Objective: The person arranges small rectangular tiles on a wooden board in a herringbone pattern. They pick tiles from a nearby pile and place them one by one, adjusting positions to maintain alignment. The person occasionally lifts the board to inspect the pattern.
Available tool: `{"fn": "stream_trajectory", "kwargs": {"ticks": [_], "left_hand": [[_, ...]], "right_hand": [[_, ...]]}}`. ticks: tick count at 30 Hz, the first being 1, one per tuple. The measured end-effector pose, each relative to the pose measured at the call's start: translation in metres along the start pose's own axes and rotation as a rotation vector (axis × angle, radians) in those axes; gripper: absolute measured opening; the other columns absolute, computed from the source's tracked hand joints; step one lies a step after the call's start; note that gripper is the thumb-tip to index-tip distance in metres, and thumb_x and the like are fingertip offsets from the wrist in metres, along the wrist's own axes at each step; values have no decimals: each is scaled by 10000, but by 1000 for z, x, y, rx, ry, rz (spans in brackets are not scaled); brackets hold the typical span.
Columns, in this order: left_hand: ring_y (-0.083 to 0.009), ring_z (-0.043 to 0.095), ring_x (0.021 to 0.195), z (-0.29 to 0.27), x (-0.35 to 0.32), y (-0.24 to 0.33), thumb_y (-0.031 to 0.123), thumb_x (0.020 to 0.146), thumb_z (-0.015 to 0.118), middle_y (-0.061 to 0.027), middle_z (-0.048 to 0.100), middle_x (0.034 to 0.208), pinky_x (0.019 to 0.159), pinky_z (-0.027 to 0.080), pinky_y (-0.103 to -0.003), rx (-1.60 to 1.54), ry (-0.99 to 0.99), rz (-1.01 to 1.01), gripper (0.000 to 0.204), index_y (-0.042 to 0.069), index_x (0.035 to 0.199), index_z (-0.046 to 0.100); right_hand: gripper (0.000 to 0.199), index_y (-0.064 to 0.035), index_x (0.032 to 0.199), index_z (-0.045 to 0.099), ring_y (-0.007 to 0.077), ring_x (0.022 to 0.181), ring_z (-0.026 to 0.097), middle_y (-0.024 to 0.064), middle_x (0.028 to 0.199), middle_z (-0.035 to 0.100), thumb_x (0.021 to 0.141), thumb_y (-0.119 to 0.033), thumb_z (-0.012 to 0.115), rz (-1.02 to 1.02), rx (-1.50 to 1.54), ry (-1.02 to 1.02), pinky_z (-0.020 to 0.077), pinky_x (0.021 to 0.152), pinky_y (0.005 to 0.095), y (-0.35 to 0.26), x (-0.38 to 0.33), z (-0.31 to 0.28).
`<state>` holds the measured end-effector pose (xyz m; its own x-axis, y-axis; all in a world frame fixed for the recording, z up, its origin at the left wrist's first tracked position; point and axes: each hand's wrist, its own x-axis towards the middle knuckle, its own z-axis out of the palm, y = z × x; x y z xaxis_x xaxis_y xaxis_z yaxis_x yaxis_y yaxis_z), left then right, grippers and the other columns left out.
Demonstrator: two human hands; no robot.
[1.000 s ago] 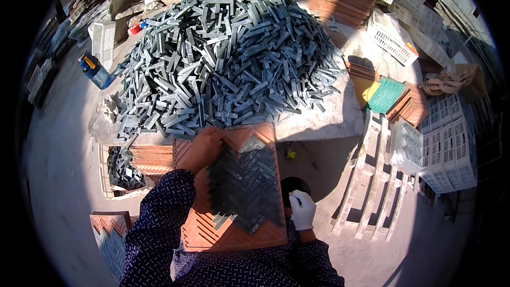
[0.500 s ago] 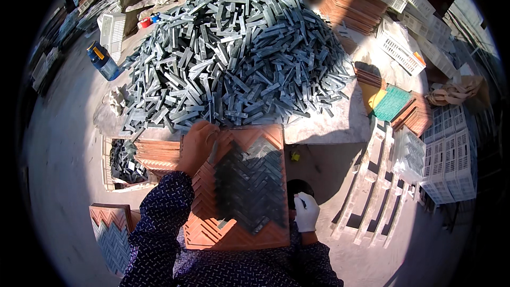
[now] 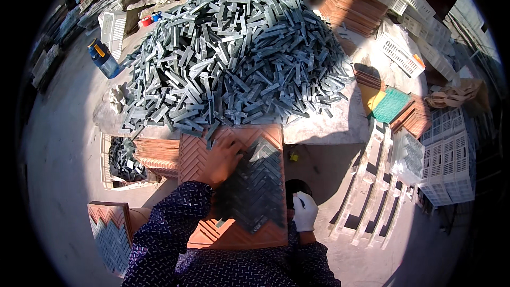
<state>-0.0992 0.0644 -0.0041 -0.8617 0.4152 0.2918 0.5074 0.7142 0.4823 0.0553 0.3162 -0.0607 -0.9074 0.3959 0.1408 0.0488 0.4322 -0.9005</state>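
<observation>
In front of me is a terracotta-coloured mould tray (image 3: 197, 151) with herringbone grooves. Dark grey-green stone strips (image 3: 260, 180) fill its middle and right in a zigzag pattern. My bare left hand (image 3: 222, 160) is over the upper middle of the tray, its fingers bent down at the edge of the laid strips. Whatever those fingers pinch is hidden. Beside the tray's right edge, my right hand (image 3: 305, 211), in a white glove, is closed, and its contents cannot be made out. A black round container (image 3: 299, 187) sits partly behind the glove.
A large heap of loose stone strips (image 3: 234, 58) covers the table (image 3: 324, 127) beyond the tray. Stacked orange moulds (image 3: 156, 154) and a crate of dark pieces (image 3: 125, 162) stand left. A filled mould (image 3: 110, 236) is lower left; a pallet (image 3: 366, 186) and white crates (image 3: 449, 165) stand right.
My left hand has moved from the tray's upper left edge rightward and nearer, onto the laid strips. A loose strip now shows at the tray's top edge. My right hand has barely moved.
</observation>
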Motion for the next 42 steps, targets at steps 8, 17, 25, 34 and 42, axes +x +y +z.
{"fn": "stream_trajectory", "kwargs": {"ticks": [8,17,25,34,42], "left_hand": [[-352,518,1063,5,0,-5,41,784,610,-148,556,1098,908,428,-394,29,86,-22,210,17,992,617],[-339,570,813,-35,-47,-31,74,778,647,-138,579,849,686,448,-416,-71,193,-398,147,16,889,571],[-356,578,783,-18,-50,-26,117,779,675,-160,579,847,676,462,-433,25,209,-361,165,16,856,570],[-364,594,813,-19,-52,-21,64,811,611,-184,613,862,724,473,-411,-121,210,-338,118,-12,899,633],[-359,600,781,-13,-53,-26,57,814,603,-169,605,831,680,479,-413,-133,259,-339,92,5,876,647]], "right_hand": [[119,26,904,654,196,814,653,115,878,679,804,-38,641,56,19,-27,499,728,296,-5,-1,1],[118,25,903,652,200,804,653,122,872,678,803,-38,641,17,-6,-20,500,719,297,-3,0,1],[127,20,913,652,186,796,653,113,868,680,809,-53,643,95,-6,-33,500,711,295,-1,-3,1],[123,20,914,651,194,805,656,116,869,681,810,-43,637,20,-12,-9,503,730,295,5,-2,1],[122,22,908,652,202,814,659,120,867,680,805,-43,639,35,17,-5,503,734,297,0,-2,3]]}}
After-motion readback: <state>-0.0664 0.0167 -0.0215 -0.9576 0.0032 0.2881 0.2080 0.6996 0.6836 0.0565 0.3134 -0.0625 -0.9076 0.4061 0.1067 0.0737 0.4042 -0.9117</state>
